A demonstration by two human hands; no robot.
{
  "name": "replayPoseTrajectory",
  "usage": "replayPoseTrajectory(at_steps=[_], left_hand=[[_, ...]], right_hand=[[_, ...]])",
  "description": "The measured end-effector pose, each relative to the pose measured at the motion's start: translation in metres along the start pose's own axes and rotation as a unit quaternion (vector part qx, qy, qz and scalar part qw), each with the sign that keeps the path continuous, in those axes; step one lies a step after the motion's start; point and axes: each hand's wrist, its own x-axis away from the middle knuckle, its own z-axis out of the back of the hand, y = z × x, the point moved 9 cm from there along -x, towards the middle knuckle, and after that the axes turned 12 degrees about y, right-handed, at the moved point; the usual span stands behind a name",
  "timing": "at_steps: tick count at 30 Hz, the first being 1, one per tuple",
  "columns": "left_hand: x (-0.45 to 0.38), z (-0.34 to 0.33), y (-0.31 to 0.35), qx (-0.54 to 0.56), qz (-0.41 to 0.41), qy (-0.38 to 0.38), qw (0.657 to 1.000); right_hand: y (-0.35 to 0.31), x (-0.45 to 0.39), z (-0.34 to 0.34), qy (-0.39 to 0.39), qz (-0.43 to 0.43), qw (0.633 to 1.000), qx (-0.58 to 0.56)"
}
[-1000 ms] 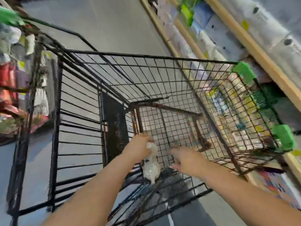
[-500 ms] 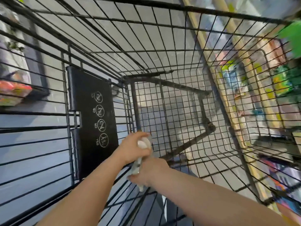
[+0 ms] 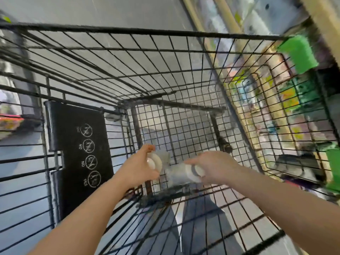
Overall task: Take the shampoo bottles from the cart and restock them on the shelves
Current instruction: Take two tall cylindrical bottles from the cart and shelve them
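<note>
Both my arms reach down into a black wire shopping cart (image 3: pixel 165 32). My left hand (image 3: pixel 139 168) is closed around a clear shampoo bottle with a white cap (image 3: pixel 156 161), held near the cart's bottom grid. My right hand (image 3: pixel 215 167) grips a second clear bottle with a white cap (image 3: pixel 179 174), which lies roughly sideways with its cap toward my palm. The two bottles are close together, almost touching. The shelves (image 3: pixel 261 85) with blurred colourful products run along the right side of the cart.
A black plastic flap with round warning symbols (image 3: pixel 77 144) hangs on the cart's left inner wall. Green plastic bumpers (image 3: pixel 298 54) sit on the cart's right corners. Grey floor shows through the wire. Another product display (image 3: pixel 9 124) stands at the far left.
My hands were pressed together on one bottle half a second ago. They have since moved apart, and each one now holds its own bottle. The camera has tilted up slightly.
</note>
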Motion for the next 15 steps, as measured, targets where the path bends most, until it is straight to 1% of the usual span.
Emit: replayPoseTrajectory(at_steps=[2, 4, 6, 8, 10, 12, 14, 15], left_hand=[[-0.003, 0.000, 0.024, -0.022, -0.037, 0.003, 0.999], [-0.005, -0.005, 0.052, -0.072, -0.097, -0.008, 0.993], [-0.007, -0.018, 0.077, -0.129, -0.163, -0.022, 0.978], [-0.012, -0.032, 0.092, -0.162, -0.210, -0.019, 0.964], [-0.018, -0.047, 0.096, -0.148, -0.212, -0.015, 0.966], [-0.023, -0.054, 0.092, -0.092, -0.177, 0.019, 0.980], [-0.025, -0.054, 0.084, 0.018, -0.117, 0.085, 0.989], [-0.022, -0.053, 0.081, 0.082, -0.098, 0.112, 0.986]], right_hand=[[0.010, 0.011, 0.021, 0.028, 0.004, 0.998, 0.053], [0.023, 0.022, 0.035, 0.043, -0.016, 0.995, 0.092], [0.039, 0.030, 0.043, 0.051, -0.039, 0.990, 0.122], [0.053, 0.033, 0.044, 0.059, -0.042, 0.987, 0.147], [0.070, 0.035, 0.041, 0.065, -0.039, 0.986, 0.148], [0.092, 0.035, 0.036, 0.073, -0.046, 0.989, 0.119], [0.117, 0.033, 0.028, 0.096, -0.058, 0.992, 0.056], [0.126, 0.032, 0.024, 0.110, -0.068, 0.992, 0.005]])
